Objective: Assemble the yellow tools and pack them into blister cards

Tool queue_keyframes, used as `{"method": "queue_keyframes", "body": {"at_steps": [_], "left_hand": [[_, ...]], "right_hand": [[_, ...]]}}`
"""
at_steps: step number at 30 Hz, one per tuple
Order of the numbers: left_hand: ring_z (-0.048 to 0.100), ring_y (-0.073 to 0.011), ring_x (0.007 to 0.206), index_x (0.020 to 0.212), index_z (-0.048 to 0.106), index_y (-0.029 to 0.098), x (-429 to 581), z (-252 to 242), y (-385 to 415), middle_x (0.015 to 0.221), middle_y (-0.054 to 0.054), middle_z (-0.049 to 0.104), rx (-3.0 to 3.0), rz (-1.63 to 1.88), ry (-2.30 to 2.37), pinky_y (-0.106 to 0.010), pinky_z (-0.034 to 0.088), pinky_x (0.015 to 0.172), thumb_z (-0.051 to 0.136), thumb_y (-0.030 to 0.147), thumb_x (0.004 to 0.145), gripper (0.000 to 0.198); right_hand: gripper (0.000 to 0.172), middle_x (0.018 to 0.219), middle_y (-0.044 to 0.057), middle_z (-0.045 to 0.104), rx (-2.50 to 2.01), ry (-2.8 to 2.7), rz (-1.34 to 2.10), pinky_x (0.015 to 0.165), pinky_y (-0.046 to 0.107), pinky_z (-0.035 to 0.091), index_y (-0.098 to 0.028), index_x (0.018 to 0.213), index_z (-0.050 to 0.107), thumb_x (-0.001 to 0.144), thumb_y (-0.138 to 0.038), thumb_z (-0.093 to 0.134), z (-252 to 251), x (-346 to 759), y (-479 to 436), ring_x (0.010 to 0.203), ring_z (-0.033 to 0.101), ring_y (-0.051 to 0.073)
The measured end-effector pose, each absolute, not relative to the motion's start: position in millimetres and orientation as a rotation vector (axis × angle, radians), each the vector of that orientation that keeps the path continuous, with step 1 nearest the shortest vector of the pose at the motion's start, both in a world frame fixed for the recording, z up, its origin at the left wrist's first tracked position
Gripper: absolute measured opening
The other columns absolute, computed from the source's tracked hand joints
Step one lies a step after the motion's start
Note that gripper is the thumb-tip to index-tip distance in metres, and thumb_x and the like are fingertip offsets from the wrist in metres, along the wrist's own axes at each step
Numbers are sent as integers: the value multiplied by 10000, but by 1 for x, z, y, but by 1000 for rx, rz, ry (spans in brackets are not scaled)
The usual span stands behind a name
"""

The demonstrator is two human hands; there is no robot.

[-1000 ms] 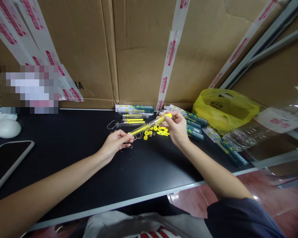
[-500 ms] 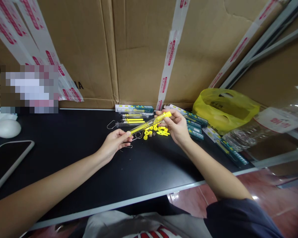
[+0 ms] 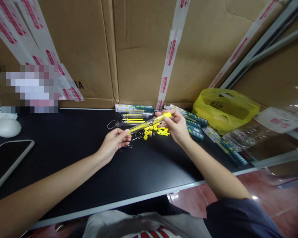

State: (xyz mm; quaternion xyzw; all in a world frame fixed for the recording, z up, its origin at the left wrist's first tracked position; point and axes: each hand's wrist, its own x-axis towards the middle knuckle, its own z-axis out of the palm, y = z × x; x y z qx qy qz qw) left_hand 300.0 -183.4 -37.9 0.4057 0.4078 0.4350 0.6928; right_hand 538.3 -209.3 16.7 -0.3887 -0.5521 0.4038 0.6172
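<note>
A long clear tube with a yellow core and yellow cap (image 3: 149,123) is held slanted above the black table (image 3: 72,155). My left hand (image 3: 113,142) pinches its lower left end. My right hand (image 3: 176,125) grips its upper right end near the yellow cap. Below the tube lie several small yellow plastic parts (image 3: 156,130) and thin wire hooks (image 3: 124,147). Behind them lie similar clear tubes (image 3: 134,118) side by side.
Cardboard boxes with printed tape (image 3: 144,49) wall the table's far side. Teal printed packets (image 3: 195,127) and a yellow plastic bag (image 3: 223,109) lie at the right, with a clear plastic bottle (image 3: 253,132). A tablet (image 3: 7,162) and a white mouse (image 3: 7,127) sit at the left.
Both hands have lifted the tube slightly and shifted it a little to the left. The grip on both ends is unchanged.
</note>
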Motion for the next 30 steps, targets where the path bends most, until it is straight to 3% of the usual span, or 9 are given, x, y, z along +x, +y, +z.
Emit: {"method": "queue_keyframes", "body": {"at_steps": [9, 12, 17, 30], "left_hand": [[658, -97, 719, 1008, 636, 150, 299, -36, -180, 801, -25, 686, 874, 1036, 785, -199, 560, 649, 730, 308, 762, 306], [634, -87, 673, 922, 651, 138, 299, -34, -178, 755, -11, 659, 890, 1055, 772, -192, 552, 626, 749, 337, 737, 290], [595, -78, 607, 763, 599, 132, 297, -33, -176, 683, 1, 618, 887, 1116, 791, -181, 526, 565, 752, 451, 705, 358], [611, -89, 669, 866, 620, 137, 294, -33, -174, 721, -11, 653, 1018, 1199, 813, -181, 514, 600, 773, 446, 677, 393]], "right_hand": [[324, 887, -8, 641, -911, -1177, 950, 599, 214, 606, -226, 943, 629, 698, -372, 783, 16, 544, -203, 750, 640, 103], [324, 867, -12, 628, -952, -1253, 1022, 650, 240, 607, -219, 956, 633, 708, -370, 777, 20, 552, -201, 696, 609, 83], [321, 920, 9, 636, -974, -1486, 1005, 730, 266, 599, -200, 958, 634, 710, -336, 785, 26, 564, -199, 790, 636, 110], [302, 898, 20, 632, -948, -1636, 877, 706, 269, 560, -174, 942, 581, 754, -332, 757, 20, 567, -197, 701, 648, 99]]}}
